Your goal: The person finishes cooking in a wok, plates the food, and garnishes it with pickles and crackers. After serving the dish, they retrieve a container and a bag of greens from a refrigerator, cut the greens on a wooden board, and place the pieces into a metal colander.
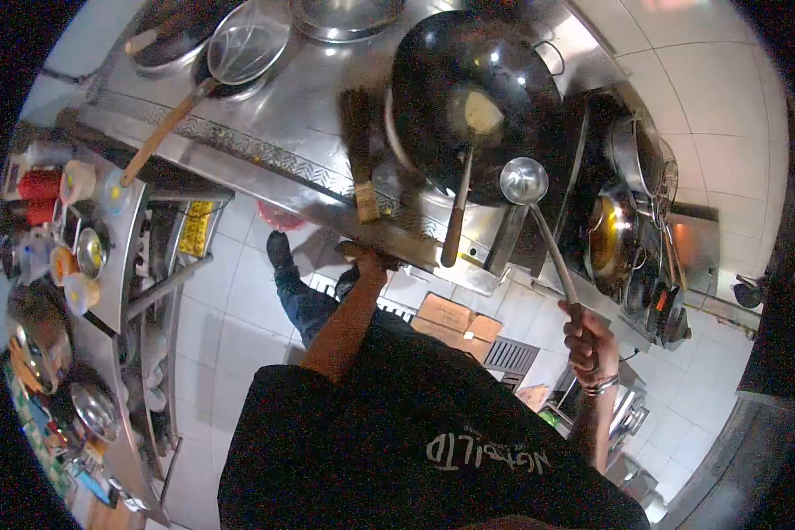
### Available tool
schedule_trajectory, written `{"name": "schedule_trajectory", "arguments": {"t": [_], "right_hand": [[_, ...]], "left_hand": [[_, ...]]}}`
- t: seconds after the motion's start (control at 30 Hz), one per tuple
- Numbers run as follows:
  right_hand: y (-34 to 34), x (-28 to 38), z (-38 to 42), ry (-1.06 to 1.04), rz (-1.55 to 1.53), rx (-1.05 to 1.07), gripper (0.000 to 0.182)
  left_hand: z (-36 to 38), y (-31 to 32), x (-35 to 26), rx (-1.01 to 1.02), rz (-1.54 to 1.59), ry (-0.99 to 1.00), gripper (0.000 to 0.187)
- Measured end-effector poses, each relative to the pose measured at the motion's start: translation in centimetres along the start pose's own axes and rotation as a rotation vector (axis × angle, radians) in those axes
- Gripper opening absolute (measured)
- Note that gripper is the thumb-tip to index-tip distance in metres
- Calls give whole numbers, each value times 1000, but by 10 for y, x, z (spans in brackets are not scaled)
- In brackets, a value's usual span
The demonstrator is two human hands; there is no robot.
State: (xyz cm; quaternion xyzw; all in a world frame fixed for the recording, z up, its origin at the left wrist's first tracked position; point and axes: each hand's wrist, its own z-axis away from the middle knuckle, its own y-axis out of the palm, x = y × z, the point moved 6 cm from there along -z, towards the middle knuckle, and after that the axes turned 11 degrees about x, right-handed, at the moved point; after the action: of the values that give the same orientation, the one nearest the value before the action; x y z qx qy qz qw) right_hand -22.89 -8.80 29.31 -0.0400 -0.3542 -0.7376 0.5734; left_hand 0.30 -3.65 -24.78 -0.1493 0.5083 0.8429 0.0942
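Note:
My right hand [590, 346] is closed round the handle of a long metal ladle [552, 238]. The ladle's bowl [524, 181] hangs over the front right of a large black wok [433, 66]. Inside the wok lies the blade of a wok spatula [483, 113], its dark handle [452, 237] sticking out over the front edge. My left hand [371, 261] is low at the stove's front edge, partly in shadow, with its fingers too dark to make out. A bristle wok brush [357, 132] lies on the stove just beyond that hand.
A wooden-handled strainer [249, 42] rests at the back left of the steel stove [296, 97]. Left stands a shelf [119, 234] with bowls and tubs. At right are a pan [605, 234] of yellowish liquid and other pans. Cardboard [455, 320] lies below.

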Motion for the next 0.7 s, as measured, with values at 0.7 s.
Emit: {"name": "schedule_trajectory", "arguments": {"t": [0.7], "right_hand": [[56, 20, 28, -1046, 1062, -639, 37]], "left_hand": [[-15, -50, 31, 5, 22, 128, 34]]}}
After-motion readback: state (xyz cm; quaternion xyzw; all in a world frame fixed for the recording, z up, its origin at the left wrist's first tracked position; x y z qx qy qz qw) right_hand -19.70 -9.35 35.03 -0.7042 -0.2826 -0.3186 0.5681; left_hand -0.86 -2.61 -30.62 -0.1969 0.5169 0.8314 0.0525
